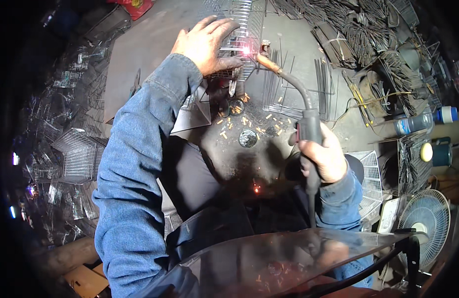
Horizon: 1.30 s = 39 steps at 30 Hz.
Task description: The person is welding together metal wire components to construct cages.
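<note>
The left hand [205, 43] is pressing down flat, fingers spread, on a wire basket [239, 35] up at twelve o'clock, the mesh lying under the fingertips and running off to their right. The right hand [323, 158], at four o'clock, is gripping the welding torch [300, 102] with fingers wrapped tight round its dark handle. The torch neck is curving up toward eleven o'clock, and a bright spark [247, 49] is flaring on the basket just beside the left thumb. Finished wire baskets [78, 156] are lying stacked at nine o'clock.
</note>
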{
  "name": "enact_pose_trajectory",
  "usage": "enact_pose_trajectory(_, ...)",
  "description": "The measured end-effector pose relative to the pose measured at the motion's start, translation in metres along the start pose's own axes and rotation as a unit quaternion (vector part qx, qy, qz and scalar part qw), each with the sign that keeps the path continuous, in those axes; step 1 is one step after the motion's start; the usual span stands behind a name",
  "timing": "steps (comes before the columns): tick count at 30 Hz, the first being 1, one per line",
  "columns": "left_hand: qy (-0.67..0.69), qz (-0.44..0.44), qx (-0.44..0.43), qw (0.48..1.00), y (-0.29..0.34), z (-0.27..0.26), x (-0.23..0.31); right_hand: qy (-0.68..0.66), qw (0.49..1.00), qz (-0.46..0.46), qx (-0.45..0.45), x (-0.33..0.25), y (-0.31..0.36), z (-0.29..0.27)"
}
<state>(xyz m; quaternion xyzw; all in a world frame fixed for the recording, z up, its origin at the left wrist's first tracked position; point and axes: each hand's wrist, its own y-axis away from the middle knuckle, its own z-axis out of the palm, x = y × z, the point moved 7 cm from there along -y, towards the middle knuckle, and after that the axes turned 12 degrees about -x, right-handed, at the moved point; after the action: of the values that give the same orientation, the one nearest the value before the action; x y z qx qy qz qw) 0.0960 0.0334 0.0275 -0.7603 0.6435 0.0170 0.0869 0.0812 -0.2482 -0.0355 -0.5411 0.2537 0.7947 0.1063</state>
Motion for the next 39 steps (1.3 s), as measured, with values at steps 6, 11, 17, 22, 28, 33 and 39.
enact_pose_trajectory(6,0.000,-0.004,-0.002,1.000,-0.001,-0.002,0.004,-0.029,0.999,-0.012,-0.011,0.006,0.007,-0.004)
enact_pose_trajectory(11,0.002,-0.014,-0.015,1.000,-0.002,-0.002,0.006,-0.011,1.000,-0.019,0.005,0.004,0.008,-0.006)
enact_pose_trajectory(17,-0.004,-0.034,-0.068,0.997,-0.003,0.004,0.000,-0.022,1.000,-0.009,-0.002,0.007,0.006,-0.007)
enact_pose_trajectory(22,-0.001,-0.032,-0.049,0.998,-0.003,0.004,-0.001,-0.009,1.000,-0.014,-0.009,0.009,0.004,-0.008)
enact_pose_trajectory(28,0.027,-0.017,-0.019,0.999,-0.001,-0.001,0.003,-0.021,1.000,-0.015,-0.004,0.008,0.004,-0.008)
enact_pose_trajectory(33,0.011,-0.025,-0.020,0.999,-0.002,0.002,0.001,-0.012,1.000,-0.012,-0.009,0.009,0.003,-0.007)
enact_pose_trajectory(39,0.020,-0.018,-0.006,1.000,-0.002,0.004,-0.002,-0.016,1.000,-0.004,-0.019,0.003,0.005,-0.017)
